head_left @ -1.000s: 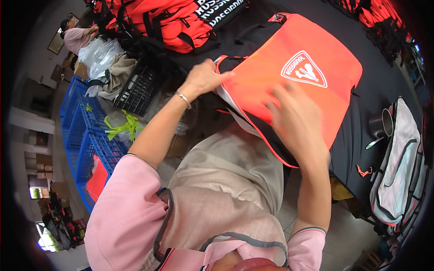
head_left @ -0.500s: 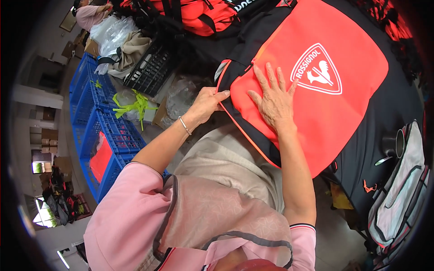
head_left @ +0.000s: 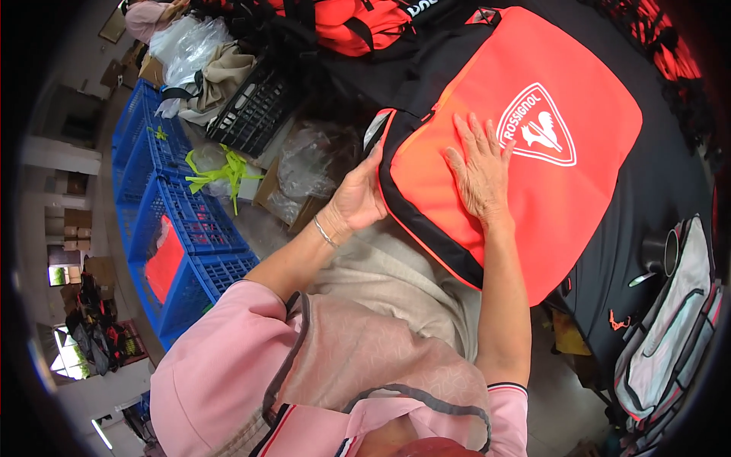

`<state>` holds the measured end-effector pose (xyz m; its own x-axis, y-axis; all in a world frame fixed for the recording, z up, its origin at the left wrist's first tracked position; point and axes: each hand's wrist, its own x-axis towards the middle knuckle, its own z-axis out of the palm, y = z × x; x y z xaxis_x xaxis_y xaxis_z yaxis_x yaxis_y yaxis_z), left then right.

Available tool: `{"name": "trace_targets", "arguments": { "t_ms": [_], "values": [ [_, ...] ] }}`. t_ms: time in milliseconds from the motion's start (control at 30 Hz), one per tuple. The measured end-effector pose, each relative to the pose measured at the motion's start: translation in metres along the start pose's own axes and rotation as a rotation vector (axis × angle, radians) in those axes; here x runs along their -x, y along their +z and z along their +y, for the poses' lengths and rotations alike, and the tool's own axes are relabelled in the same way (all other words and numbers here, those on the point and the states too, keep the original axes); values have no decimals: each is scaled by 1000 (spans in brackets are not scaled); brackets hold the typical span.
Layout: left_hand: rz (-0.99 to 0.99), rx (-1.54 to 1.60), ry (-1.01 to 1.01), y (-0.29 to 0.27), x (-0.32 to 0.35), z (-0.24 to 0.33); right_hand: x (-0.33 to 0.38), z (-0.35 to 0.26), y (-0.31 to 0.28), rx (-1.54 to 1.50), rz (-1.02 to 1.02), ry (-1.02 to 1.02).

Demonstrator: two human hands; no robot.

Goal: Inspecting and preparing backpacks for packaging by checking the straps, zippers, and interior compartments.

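Observation:
A large bright red bag [head_left: 563, 206] with black sides, orange piping and a white shield emblem lies tilted across the black-covered table, its near edge over my lap. My left hand [head_left: 358, 194] holds the bag's near left edge by the black side panel. The thumb lies along the edge, and the other fingers are mostly hidden by the bag. On the red front panel, left of the emblem, my right hand [head_left: 481, 171] rests flat with fingers stretched out.
Blue plastic crates [head_left: 186, 228] stand at the left, one with a red piece inside. A black crate [head_left: 251, 114] holds cloth and clear plastic, with plastic-filled cartons [head_left: 312, 167] beside it. More red bags [head_left: 362, 27] lie behind. A dark cup [head_left: 661, 251] and a grey-white bag [head_left: 662, 327] are at right.
My left hand has shifted from pinching the edge to lying along the side, lower down. The bag's near side now looks fuller and rounder. My right hand has slid slightly right and down.

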<state>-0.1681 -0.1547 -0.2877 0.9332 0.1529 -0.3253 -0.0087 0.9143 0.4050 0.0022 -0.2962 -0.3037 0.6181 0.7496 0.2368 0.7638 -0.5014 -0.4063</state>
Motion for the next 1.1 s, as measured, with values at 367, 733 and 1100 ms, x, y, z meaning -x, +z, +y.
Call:
{"name": "trace_targets", "arguments": {
  "t_ms": [367, 733, 1100],
  "values": [
    [235, -134, 101, 8, -9, 8, 1, -3, -1, 33, -5, -3],
    [-185, 56, 91, 15, -12, 5, -4, -2, 1, -23, 51, 102],
    [210, -319, 377, 9, 5, -37, -8, 1, 3, 21, 65, 98]
  ]
}}
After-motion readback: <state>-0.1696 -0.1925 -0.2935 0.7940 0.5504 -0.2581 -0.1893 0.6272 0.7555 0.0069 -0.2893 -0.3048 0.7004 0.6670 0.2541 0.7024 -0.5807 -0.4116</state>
